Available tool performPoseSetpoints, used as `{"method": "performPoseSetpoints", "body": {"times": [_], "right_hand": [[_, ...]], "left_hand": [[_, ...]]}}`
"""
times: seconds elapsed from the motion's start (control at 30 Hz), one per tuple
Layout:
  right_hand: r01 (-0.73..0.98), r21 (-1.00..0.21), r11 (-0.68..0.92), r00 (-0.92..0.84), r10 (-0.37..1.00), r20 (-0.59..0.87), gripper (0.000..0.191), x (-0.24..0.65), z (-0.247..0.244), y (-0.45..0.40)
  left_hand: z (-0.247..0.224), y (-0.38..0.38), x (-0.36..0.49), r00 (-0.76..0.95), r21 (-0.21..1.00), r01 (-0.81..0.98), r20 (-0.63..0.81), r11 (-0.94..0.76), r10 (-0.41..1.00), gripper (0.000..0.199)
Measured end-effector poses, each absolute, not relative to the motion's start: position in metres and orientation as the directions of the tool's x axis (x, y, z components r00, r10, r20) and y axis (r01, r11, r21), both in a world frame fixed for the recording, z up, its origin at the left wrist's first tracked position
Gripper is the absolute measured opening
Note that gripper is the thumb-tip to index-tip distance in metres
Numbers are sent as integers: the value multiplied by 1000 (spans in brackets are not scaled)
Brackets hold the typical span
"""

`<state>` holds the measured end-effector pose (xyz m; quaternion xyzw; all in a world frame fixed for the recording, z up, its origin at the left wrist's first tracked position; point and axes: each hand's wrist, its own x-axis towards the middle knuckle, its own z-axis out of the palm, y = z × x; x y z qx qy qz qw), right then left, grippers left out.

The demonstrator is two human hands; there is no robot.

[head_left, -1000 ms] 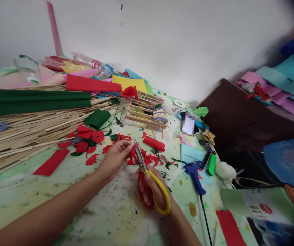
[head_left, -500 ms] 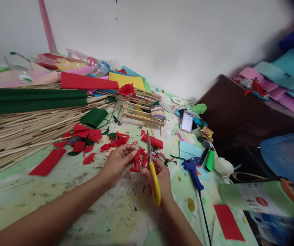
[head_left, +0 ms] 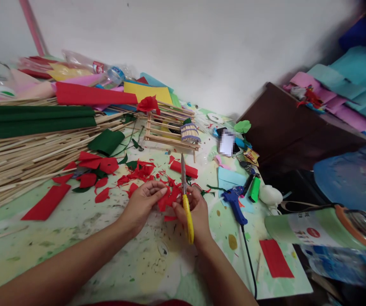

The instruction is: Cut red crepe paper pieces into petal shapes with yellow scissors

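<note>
My left hand (head_left: pixel 147 200) pinches a cut piece of red paper (head_left: pixel 166 199) between thumb and fingertips. My right hand (head_left: pixel 196 214) holds the same red piece from the other side. Yellow-handled scissors (head_left: pixel 188 219) rest in that right hand, blades pointing away from me and nearly upright in the view. Just beyond the fingers lie many red scraps (head_left: pixel 143 170) and a folded red strip (head_left: pixel 184 169). Cut red petal shapes (head_left: pixel 102 194) are spread to the left of my left hand. How the right fingers sit in the scissor loops is partly hidden.
Bundled thin sticks (head_left: pixel 39 159) with green paper (head_left: pixel 36 121) on top fill the left. A small stick frame (head_left: pixel 170 138) stands at the back. On the right are a blue glue gun (head_left: pixel 235 204) with its cord, a green tumbler (head_left: pixel 297 225) and a red sheet (head_left: pixel 276 258).
The camera has turned slightly, so the table's things sit further left and higher in view. Both hands keep hold of the red paper, which now looks more spread between them.
</note>
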<state>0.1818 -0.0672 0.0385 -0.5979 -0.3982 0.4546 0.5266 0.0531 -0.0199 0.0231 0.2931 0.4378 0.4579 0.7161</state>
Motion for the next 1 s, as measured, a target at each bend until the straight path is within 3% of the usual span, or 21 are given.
{"method": "performPoseSetpoints", "body": {"times": [0.2, 0.37, 0.7, 1.0], "right_hand": [[30, -994, -108, 450, 889, -82, 43, 193, 41, -63], [33, -998, -55, 576, 817, -26, 51, 200, 45, -60], [-22, -997, -70, 346, 935, -73, 50, 178, 45, -69], [-2, -996, -92, 425, 901, -84, 43, 183, 44, -68]], "left_hand": [[23, -17, 54, 126, 786, -468, -393, 404, 911, 25], [22, -19, 54, 111, 840, -412, -338, 352, 935, 24], [24, -29, 57, 174, 897, -304, -279, 321, 944, 23], [26, -34, 60, 237, 866, -325, -314, 380, 919, 25]]}}
